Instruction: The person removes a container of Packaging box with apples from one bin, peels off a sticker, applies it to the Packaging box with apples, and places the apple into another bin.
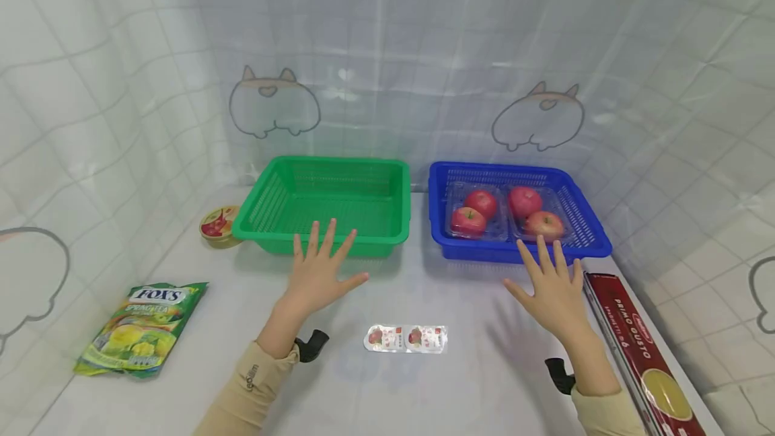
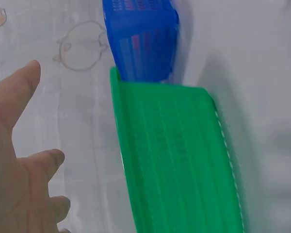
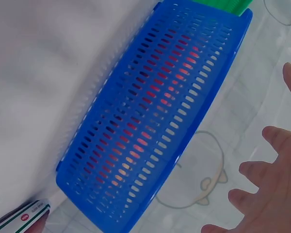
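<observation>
My left hand [image 1: 317, 276] is held with fingers spread in front of the green basket [image 1: 327, 247], its fingertips overlapping the near rim in the head view. Spread just as wide, my right hand [image 1: 552, 298] is near the front of the blue basket [image 1: 478, 251]. Neither hand holds anything. Inside the blue basket sit two clear plastic packs of red apples [image 1: 469, 222], two apples in each. On the white table between the forearms lies a silver twin sachet [image 1: 406, 339] with red fruit prints. Both wrist views show the baskets' outer walls beyond the spread fingers.
A green FOX'S candy bag [image 1: 142, 330] lies at the left. Beside the green basket stands a round tub [image 1: 220, 226] with a red-printed lid. Along the right edge runs a red spaghetti box [image 1: 642, 355]. A tiled-pattern curtain [image 1: 387, 73] hangs behind and at both sides.
</observation>
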Demonstrator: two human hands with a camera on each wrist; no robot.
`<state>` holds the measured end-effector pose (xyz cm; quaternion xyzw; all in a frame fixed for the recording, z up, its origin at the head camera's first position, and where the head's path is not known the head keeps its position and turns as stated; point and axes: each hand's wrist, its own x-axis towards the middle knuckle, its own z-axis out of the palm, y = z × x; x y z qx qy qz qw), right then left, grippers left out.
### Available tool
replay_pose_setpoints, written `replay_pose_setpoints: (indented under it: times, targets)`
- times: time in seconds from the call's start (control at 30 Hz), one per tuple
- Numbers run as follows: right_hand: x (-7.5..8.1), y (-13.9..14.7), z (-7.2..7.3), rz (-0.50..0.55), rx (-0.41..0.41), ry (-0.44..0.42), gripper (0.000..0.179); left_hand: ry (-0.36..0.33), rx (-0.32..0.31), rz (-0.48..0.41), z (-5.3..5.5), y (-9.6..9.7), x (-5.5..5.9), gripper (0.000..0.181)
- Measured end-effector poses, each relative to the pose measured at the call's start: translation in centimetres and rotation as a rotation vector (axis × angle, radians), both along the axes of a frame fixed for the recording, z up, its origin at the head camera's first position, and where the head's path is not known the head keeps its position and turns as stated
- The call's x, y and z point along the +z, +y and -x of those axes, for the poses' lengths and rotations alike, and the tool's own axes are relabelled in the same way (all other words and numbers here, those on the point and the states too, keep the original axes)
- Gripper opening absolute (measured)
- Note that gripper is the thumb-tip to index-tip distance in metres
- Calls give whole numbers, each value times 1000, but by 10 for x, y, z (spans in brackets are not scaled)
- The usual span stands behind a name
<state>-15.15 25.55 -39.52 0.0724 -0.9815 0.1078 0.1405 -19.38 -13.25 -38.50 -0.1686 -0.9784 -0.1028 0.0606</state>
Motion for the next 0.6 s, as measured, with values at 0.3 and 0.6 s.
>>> replay_pose_setpoints:
  times: [0.3,0.6]
  targets:
    - [-2,6,-1,23,-28,-29,78,-38,-28,-34,24,40,4,83]
    - [-2,14,0,19,-51,-21,78,-85,-47,-61,46,81,8,83]
